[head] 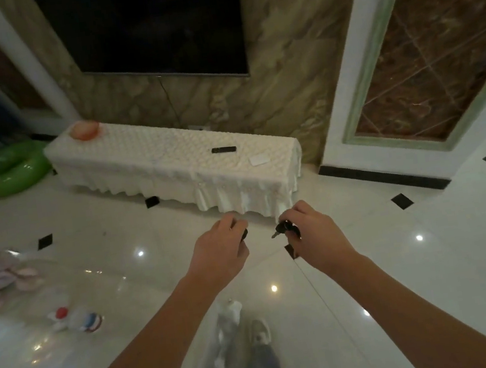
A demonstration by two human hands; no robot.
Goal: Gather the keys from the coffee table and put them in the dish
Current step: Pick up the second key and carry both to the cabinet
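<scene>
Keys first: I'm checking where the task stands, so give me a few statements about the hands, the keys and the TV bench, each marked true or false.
1. The right hand holds a bunch of dark-headed keys. True.
2. The left hand lies flat and open on the bench. False: it is curled in the air in front of the bench, closed on a small dark object that is mostly hidden.
3. A dark remote lies on the white-covered bench. True.
4. The pink dish sits at the bench's right end. False: it sits at the left end.
5. The keys are already in the dish. False: they are in the right hand, far from it.
</scene>
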